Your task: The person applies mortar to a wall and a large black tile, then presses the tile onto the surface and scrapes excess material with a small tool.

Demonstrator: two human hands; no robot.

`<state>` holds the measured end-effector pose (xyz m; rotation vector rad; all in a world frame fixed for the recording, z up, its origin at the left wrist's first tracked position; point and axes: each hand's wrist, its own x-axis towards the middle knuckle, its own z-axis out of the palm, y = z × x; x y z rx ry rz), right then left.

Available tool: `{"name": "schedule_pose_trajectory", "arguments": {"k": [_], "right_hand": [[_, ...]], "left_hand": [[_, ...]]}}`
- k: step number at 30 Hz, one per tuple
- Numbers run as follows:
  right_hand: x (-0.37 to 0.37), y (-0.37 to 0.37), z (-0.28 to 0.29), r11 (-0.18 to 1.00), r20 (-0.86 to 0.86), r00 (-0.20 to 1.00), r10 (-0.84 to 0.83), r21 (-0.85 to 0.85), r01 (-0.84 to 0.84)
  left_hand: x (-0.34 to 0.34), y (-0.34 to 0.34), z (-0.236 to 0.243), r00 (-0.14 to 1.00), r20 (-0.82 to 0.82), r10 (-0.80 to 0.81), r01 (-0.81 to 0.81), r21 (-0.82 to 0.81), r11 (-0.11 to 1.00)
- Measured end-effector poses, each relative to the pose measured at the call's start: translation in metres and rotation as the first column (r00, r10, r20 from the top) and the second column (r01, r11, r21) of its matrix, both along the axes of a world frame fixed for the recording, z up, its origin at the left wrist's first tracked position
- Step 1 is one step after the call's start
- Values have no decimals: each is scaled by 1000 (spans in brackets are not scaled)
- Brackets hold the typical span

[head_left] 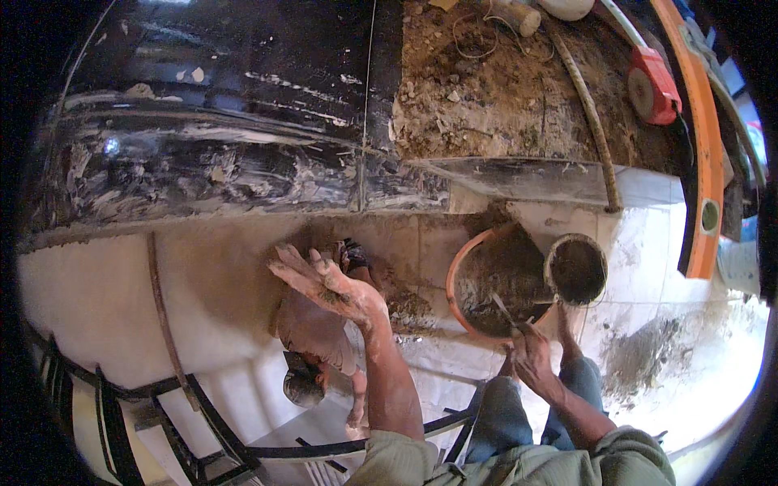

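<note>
Left hand (pixel 324 283) open, muddy fingers spread against wall (pixel 211 267); right hand (pixel 531 356) closed on trowel (pixel 506 312) over orange basin (pixel 494 283).

The orange spirit level (pixel 703 154) at 2 o'clock runs out past the dark fisheye rim, its upper end cut off. The red tape measure (pixel 653 86) beside it is partly covered by that level. At 12 o'clock, 1 pale rounded object (pixel 567 7) is clipped by the top edge, too little showing to name. The trowel (pixel 509 313) in the right hand (pixel 531 356) has its handle hidden inside the fist. A person (pixel 312 348) crouching at 7 o'clock is partly masked by the left hand (pixel 328 285) and forearm.
</note>
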<state>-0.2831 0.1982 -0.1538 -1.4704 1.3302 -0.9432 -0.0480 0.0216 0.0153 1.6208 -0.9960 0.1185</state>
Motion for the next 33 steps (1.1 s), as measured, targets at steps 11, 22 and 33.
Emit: {"name": "schedule_pose_trajectory", "arguments": {"k": [11,22,33], "right_hand": [[170,-98,172,963,377,888,-264,56,263],[238,-138,176,808,421,715,-558,77,585],[248,-145,222,730,371,632,-681,275,625]], "left_hand": [[52,123,8,999,8,-36,27,482,876],[103,222,-19,997,1,-78,50,761,647],[167,288,-55,963,60,-264,58,907,417]]}}
